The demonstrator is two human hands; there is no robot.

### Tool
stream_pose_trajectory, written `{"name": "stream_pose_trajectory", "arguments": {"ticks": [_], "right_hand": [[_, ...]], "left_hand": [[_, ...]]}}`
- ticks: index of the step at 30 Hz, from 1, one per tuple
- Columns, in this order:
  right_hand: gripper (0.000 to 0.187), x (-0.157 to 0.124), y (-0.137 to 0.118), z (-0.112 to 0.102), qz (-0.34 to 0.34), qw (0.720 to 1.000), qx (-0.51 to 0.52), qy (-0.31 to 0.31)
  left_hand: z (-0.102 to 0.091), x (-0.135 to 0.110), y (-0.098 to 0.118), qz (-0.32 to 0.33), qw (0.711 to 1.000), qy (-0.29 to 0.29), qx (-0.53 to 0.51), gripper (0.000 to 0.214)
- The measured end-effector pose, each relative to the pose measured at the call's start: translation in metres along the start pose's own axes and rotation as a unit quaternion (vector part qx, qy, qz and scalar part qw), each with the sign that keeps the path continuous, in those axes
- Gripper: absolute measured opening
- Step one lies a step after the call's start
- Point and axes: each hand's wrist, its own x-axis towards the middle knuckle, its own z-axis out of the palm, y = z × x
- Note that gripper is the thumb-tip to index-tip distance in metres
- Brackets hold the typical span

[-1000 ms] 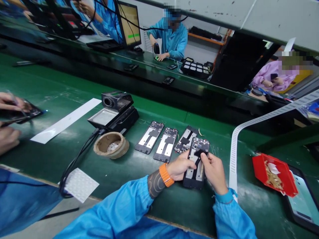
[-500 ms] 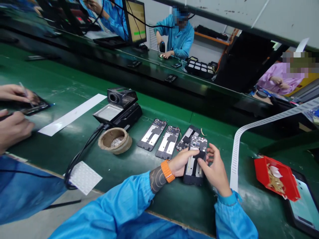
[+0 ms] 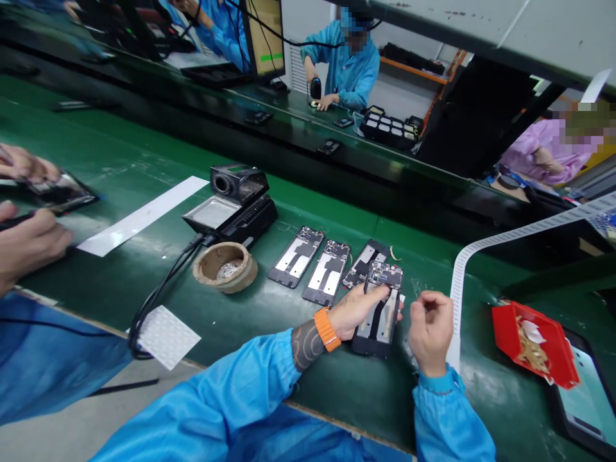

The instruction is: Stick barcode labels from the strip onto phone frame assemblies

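An opened phone chassis (image 3: 378, 316) is gripped by the fingers of the left hand (image 3: 355, 310) over the green surface (image 3: 262, 314), its top end overlapping another chassis (image 3: 362, 262) in the view. The right hand (image 3: 432, 330) is held apart, fingers curled closed; whether anything small is pinched cannot be told. Exposed components (image 3: 386, 274) could be scraped if the two were knocked together, or strained by too tight a grip.
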Motion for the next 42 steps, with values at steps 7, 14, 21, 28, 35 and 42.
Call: {"name": "stream_pose_trajectory", "arguments": {"ticks": [7,14,21,28,35,42], "right_hand": [[0.017,0.003,-0.006,0.003,-0.136,0.977,-0.113,-0.117],[0.010,0.003,-0.006,0.001,-0.128,0.975,-0.130,-0.125],[0.012,0.007,0.000,-0.004,-0.067,0.978,-0.096,-0.171],[0.017,0.007,-0.010,-0.008,-0.107,0.955,-0.127,-0.246],[0.011,0.009,-0.017,-0.012,-0.120,0.951,-0.028,-0.283],[0.021,0.001,-0.003,0.005,-0.110,0.972,-0.114,-0.171]], "left_hand": [[-0.003,-0.001,0.003,0.043,0.998,0.046,-0.017,0.055],[-0.003,-0.001,0.001,0.003,0.999,-0.037,-0.040,0.072],[-0.005,-0.001,-0.007,-0.044,0.997,-0.063,0.013,0.082],[-0.007,0.003,0.000,-0.033,0.997,-0.043,-0.058,0.079],[-0.012,0.005,0.013,-0.059,0.994,-0.016,-0.092,0.093],[-0.007,0.002,0.008,-0.053,0.991,-0.044,-0.110,0.076]]}}
